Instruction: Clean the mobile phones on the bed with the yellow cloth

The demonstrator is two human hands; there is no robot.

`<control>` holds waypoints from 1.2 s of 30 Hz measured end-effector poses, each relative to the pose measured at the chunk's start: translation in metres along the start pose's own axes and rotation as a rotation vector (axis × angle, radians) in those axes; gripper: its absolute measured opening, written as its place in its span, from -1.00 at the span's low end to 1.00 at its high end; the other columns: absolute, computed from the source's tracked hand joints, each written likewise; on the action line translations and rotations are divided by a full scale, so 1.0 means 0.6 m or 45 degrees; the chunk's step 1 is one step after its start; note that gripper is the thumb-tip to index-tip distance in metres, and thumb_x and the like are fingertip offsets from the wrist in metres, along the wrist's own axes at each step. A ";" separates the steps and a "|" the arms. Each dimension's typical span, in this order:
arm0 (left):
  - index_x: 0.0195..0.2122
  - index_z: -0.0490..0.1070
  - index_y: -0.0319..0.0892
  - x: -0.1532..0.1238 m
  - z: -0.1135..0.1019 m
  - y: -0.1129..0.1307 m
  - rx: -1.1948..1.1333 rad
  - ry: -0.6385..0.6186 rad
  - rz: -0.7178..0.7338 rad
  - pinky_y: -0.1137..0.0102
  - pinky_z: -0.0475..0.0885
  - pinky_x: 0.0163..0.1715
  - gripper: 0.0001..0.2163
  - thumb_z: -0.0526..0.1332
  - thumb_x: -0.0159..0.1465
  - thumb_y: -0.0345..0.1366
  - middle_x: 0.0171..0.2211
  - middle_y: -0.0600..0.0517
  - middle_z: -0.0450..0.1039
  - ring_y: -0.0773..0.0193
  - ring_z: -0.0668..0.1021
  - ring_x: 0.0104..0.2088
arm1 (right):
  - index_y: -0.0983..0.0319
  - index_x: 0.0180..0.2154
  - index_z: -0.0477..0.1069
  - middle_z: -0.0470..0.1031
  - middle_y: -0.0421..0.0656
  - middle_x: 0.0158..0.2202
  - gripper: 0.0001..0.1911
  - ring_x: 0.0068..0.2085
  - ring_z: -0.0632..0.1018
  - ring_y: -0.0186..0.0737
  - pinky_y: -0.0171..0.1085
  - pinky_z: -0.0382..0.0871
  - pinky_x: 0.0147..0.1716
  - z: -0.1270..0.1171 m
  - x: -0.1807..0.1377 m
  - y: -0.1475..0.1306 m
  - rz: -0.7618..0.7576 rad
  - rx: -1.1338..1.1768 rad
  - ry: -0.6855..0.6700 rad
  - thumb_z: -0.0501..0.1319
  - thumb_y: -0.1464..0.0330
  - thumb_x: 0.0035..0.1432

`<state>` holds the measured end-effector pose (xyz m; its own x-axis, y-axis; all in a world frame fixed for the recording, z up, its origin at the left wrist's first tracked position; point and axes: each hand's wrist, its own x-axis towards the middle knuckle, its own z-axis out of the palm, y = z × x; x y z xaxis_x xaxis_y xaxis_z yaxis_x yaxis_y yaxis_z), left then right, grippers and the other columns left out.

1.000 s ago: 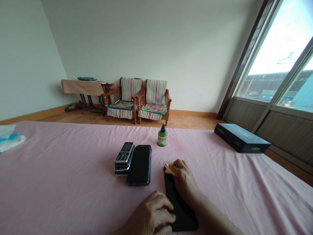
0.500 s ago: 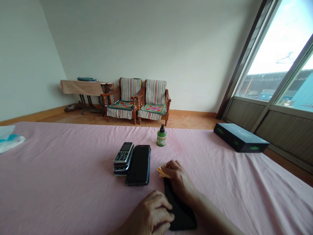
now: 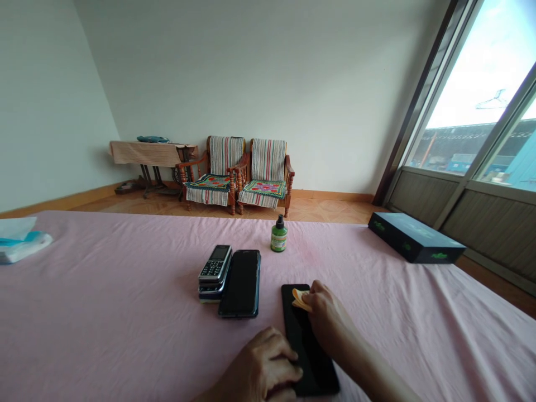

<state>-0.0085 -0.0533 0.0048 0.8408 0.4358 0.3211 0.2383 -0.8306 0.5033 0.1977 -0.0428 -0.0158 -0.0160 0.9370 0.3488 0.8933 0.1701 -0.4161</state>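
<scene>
A black smartphone (image 3: 305, 340) lies screen up on the pink cloth, close to me. Its left edge is held by my left hand (image 3: 266, 363), whose bent fingers press on the lower part. My right hand (image 3: 324, 310) is closed around a folded yellow cloth (image 3: 300, 300) and rests it on the upper part of the screen. To the left is a second dark smartphone (image 3: 240, 285), flat on the pink cloth. Beside it a silver keypad phone (image 3: 215, 263) tops a small stack of phones.
A green pump bottle (image 3: 278, 237) stands beyond the phones. At the right is a black box (image 3: 414, 237); at the far left, a tissue pack (image 3: 25, 245). The pink cloth (image 3: 125, 312) covers the surface. Two wooden chairs (image 3: 263, 173) stand by the wall.
My right hand has shifted right with the yellow cloth, from the phone's upper left corner onto the upper screen, uncovering its top edge. My left hand stays at the phone's left edge.
</scene>
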 end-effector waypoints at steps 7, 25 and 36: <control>-0.15 0.50 -0.13 -0.001 0.007 -0.003 -0.020 0.013 0.011 0.34 0.38 -0.10 -0.74 0.36 0.12 -0.46 -0.17 -0.01 0.48 0.20 0.46 -0.13 | 0.24 -0.52 0.39 0.36 -0.12 -0.44 -0.72 -0.39 0.41 -0.25 -0.33 0.14 -0.45 0.007 0.014 0.012 0.080 -0.008 0.016 0.04 0.59 0.13; -0.21 0.49 -0.13 -0.002 0.018 -0.015 0.038 0.074 0.109 0.35 0.40 -0.16 -0.79 0.34 0.12 -0.44 -0.19 0.02 0.48 0.22 0.48 -0.18 | 0.21 -0.47 0.28 0.35 -0.16 -0.50 -0.69 -0.49 0.39 -0.28 -0.34 0.16 -0.51 0.003 -0.026 0.006 0.308 0.166 -0.020 -0.09 0.40 0.28; -0.22 0.50 -0.16 -0.001 0.014 -0.006 0.056 0.089 0.071 0.37 0.40 -0.16 -0.78 0.32 0.11 -0.51 -0.21 0.01 0.47 0.23 0.48 -0.19 | 0.24 -0.45 0.35 0.33 -0.17 -0.45 -0.70 -0.42 0.41 -0.30 -0.35 0.18 -0.45 0.006 -0.023 0.010 0.048 0.021 0.009 -0.05 0.55 0.22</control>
<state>-0.0055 -0.0536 -0.0039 0.8178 0.4103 0.4035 0.2146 -0.8681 0.4476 0.2017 -0.0536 -0.0258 0.0208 0.9407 0.3385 0.8855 0.1399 -0.4430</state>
